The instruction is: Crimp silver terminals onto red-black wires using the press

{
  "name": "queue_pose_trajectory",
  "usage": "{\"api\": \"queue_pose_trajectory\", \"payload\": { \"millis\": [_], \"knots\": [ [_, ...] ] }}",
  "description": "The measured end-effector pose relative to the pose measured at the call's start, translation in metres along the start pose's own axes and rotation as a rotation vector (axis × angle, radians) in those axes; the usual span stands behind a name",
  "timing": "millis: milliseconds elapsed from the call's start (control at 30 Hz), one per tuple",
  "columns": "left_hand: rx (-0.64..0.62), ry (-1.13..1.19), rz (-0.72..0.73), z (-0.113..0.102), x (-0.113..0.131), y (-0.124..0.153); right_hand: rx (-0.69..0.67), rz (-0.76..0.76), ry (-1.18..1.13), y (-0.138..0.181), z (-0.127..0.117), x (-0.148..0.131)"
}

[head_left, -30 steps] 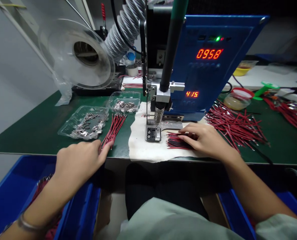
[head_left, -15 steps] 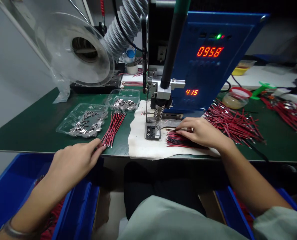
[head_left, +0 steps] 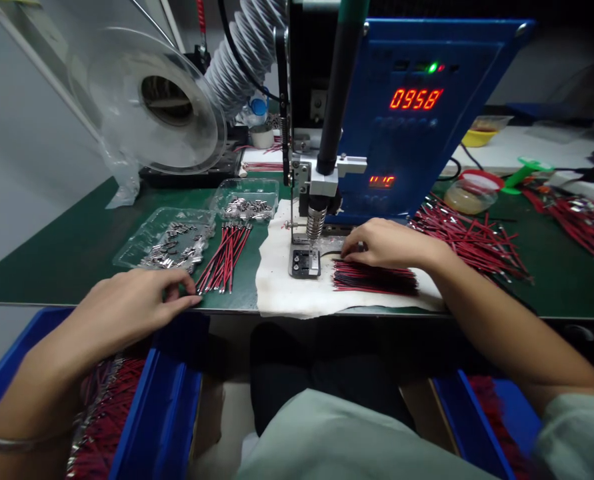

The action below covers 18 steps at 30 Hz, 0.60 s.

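My left hand (head_left: 127,307) rests at the table's front edge with its fingers loosely bent and nothing in them. Its fingertips lie just left of a small bundle of red wires (head_left: 224,252). My right hand (head_left: 389,243) is pinched on a thin dark wire (head_left: 335,256) beside the small metal fixture (head_left: 305,263) under the machine's tip (head_left: 316,224). Below that hand a stack of red and black wires (head_left: 377,278) lies on a white cloth (head_left: 287,297).
The blue machine (head_left: 411,133) shows 0958. Two clear trays of metal terminals (head_left: 169,239) (head_left: 247,207) sit to the left, under a clear reel (head_left: 151,100). Loose red wires (head_left: 471,241) spread to the right. Blue bins (head_left: 161,413) (head_left: 469,427) with wires stand below the table.
My left hand has drawn back from the red bundle's ends toward the table edge. My right hand has moved left off the wire stack to the fixture, pinching a wire.
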<state>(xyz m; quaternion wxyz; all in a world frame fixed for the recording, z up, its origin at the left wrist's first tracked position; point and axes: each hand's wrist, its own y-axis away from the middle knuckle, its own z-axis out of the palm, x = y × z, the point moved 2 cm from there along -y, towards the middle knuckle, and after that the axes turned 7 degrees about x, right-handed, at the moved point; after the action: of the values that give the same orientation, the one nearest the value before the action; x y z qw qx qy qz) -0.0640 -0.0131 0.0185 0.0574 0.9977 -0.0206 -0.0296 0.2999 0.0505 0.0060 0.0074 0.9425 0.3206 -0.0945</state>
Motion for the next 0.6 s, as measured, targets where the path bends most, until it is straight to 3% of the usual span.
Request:
{"api": "queue_pose_trajectory", "payload": {
  "millis": [67,233,400,600],
  "knots": [
    [0.036,0.004,-0.042,-0.001,-0.001,0.001,-0.019,-0.017,0.017,-0.004,-0.001,0.000],
    [0.344,-0.087,-0.216,-0.014,-0.007,-0.014,-0.047,-0.060,0.022,-0.009,0.000,0.000],
    [0.175,-0.078,-0.217,-0.017,-0.009,-0.041,-0.097,-0.100,0.004,-0.008,-0.003,0.000],
    [0.097,0.029,-0.168,-0.015,-0.004,-0.056,-0.114,-0.090,-0.021,-0.003,-0.004,0.001]
  ]
}}
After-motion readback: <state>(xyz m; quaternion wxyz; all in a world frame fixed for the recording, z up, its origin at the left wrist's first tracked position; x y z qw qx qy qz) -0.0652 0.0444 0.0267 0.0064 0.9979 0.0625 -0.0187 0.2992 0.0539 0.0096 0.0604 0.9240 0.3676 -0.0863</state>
